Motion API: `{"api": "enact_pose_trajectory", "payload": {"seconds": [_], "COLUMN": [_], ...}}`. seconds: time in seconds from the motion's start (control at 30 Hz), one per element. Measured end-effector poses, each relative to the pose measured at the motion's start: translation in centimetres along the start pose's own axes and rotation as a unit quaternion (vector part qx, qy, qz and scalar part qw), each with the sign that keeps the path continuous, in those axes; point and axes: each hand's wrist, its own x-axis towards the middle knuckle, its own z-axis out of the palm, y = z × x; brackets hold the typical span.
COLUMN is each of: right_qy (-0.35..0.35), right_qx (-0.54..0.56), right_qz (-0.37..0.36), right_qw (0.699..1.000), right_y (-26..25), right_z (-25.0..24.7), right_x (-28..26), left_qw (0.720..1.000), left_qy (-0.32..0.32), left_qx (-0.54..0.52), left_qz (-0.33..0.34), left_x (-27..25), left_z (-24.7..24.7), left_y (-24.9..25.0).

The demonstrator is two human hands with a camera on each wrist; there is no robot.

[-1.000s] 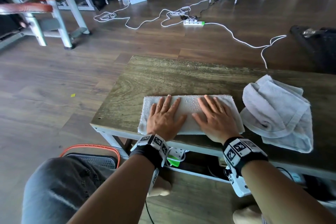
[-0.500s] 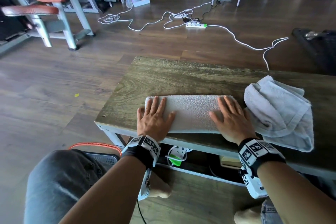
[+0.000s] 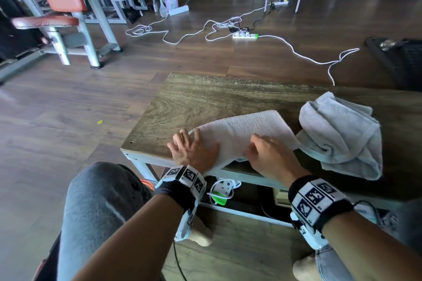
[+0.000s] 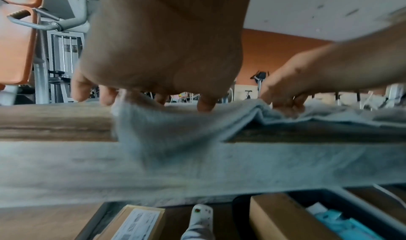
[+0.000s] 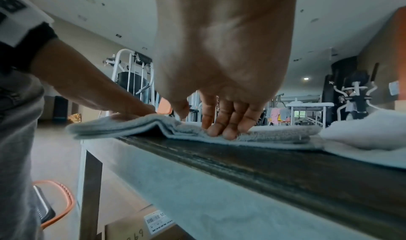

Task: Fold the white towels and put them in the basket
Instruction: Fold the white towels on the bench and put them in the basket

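1. The table (image 3: 205,98), a wooden top on a pale metal frame, fills the middle right of the head view. It is the work surface, and its near edge is where both hands are busy.

2. The spare towel (image 3: 342,134) sits bunched at the right of the frame, touching the right end of the folded one. It looks unfolded, probably parked there to wait its turn.

3. The towel (image 3: 242,128) lies in the centre as a long folded strip, set at a slant. Its left end droops over the table's near edge, and the right-wrist view shows that end raised off the wood. I judge it is being turned or gathered for a further fold.

4. The right hand (image 3: 271,157) is at centre right. Its fingers (image 5: 226,129) curl down and press into the towel's near edge, likely to pin that part while the other end moves. I see no pinch, only bent fingertips bearing down.

5. The left hand (image 3: 194,150) is at centre left. Its fingers (image 4: 105,96) curl over the towel's left end and seem to hold it, though blur leaves the grip uncertain.

6. The basket (image 3: 146,183) shows only as an orange rim, low and left, beside the knee. It is within easy reach for the drop.
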Motion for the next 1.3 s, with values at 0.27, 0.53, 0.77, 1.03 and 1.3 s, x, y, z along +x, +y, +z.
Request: {"api": "enact_pose_trajectory", "payload": {"seconds": [0.27, 0.53, 0.77, 1.03, 1.3], "right_qy": [-0.036, -0.110, -0.039, 0.055, 0.055], "right_qx": [0.031, 0.027, -0.024, -0.007, 0.116], "right_qz": [0.045, -0.025, -0.028, -0.022, 0.000], "right_qw": [0.998, 0.993, 0.999, 0.998, 0.992], "right_y": [1.9, 2.6, 2.2, 1.1, 1.9], "right_z": [-0.5, 0.8, 2.6, 3.4, 2.5], "right_x": [-3.6, -7.2, -8.7, -9.0, -8.4], "left_qw": [0.969, 0.945, 0.990, 0.975, 0.954], "left_qy": [-0.032, -0.044, -0.015, -0.058, -0.036], "left_qx": [-0.208, -0.208, -0.077, -0.145, -0.212], "left_qz": [0.128, 0.248, 0.114, 0.159, 0.209], "left_x": [-2.2, -5.1, -6.3, -5.3, -6.0], "left_z": [-0.4, 2.3, 3.1, 2.7, 0.9], "left_y": [-0.9, -2.2, -1.1, -0.5, -0.6]}}
